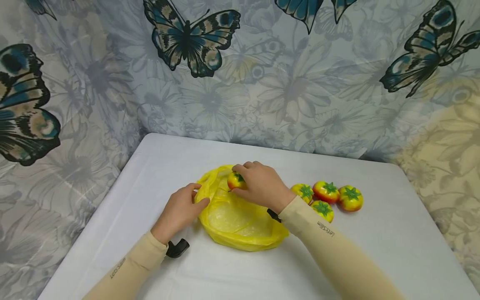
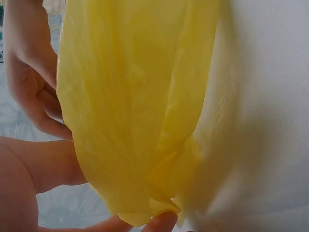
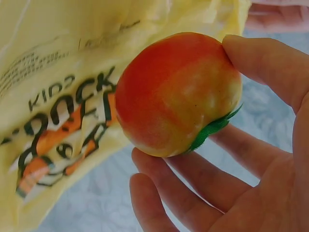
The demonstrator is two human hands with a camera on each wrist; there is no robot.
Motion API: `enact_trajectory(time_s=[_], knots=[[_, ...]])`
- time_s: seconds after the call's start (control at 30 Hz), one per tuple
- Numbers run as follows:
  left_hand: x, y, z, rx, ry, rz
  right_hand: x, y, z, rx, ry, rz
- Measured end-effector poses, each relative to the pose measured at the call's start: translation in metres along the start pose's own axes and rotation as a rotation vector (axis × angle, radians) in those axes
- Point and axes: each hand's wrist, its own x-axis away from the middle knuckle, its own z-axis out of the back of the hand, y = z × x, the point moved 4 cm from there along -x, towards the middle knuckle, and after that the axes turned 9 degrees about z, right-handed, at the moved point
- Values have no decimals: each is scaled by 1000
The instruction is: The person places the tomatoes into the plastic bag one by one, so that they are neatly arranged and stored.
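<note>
A crinkled yellow plastic bag (image 1: 243, 221) lies on the table with its mouth spread open and facing up. At its left rim, my left hand (image 1: 179, 210) holds the edge; in the left wrist view the thumb and fingertips are around the yellow film (image 2: 130, 96). My right hand (image 1: 262, 185) is over the far part of the bag's mouth and grips a toy tomato (image 1: 233, 182). Seen from the right wrist, this tomato (image 3: 174, 92) is red and yellow with a green leafy top, pinched between thumb and fingertips. Printed lettering and a cartoon figure show on the bag (image 3: 63, 125) behind it.
Several more toy tomatoes (image 1: 326, 191) sit close together on the white table (image 1: 386, 250), right of the bag and partly behind the right forearm. Behind the table hangs a butterfly-patterned cloth (image 1: 285, 104). A black device (image 1: 178, 248) is at the left wrist.
</note>
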Motion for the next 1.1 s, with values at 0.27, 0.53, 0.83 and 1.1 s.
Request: enact_trajectory(time_s=[0.27, 0.53, 0.83, 1.1], knots=[[-3, 1, -1, -14, 14, -13, -16, -6, -13, -2, -79, -12], [-5, 1, -1, -29, 19, -15, -25, -10, -23, 0, -89, -7], [-2, -1, -2, -21, 23, -12, -29, -14, -33, 14, -99, -14], [-3, -2, -2, -17, 31, -12, -30, -16, -35, 14, -90, -19]])
